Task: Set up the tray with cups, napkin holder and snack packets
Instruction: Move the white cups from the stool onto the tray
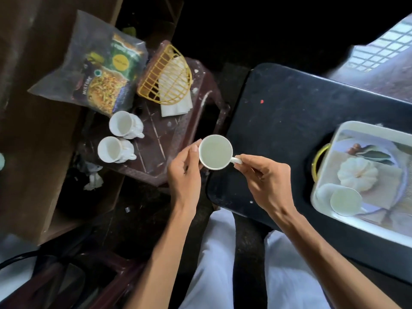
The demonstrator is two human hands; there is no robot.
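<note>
The right hand (263, 175) makes the working grip, thumb and forefinger pinching the small handle of a round white ceramic cup (215, 152). The left hand (185, 168) cradles the far wall of the cup with curled fingers. The cup is upright in the air between them.

Well to the right of the grip, a white rectangular picture-printed tray (356, 128) sits on the black bench (289, 121), with a second white cup (345, 201) in it. The step looks like carrying the held cup there. A handle pinch alone lets a cup swing, so it should travel level, land on bare tray floor beside the other cup, and be released only once seated.

Left of the grip, two ribbed white cups (123, 124) wait on a brown plastic stool (178, 121). Beyond them lie a yellow lattice napkin holder (165, 76) and a clear-wrapped snack packet (104, 70).
</note>
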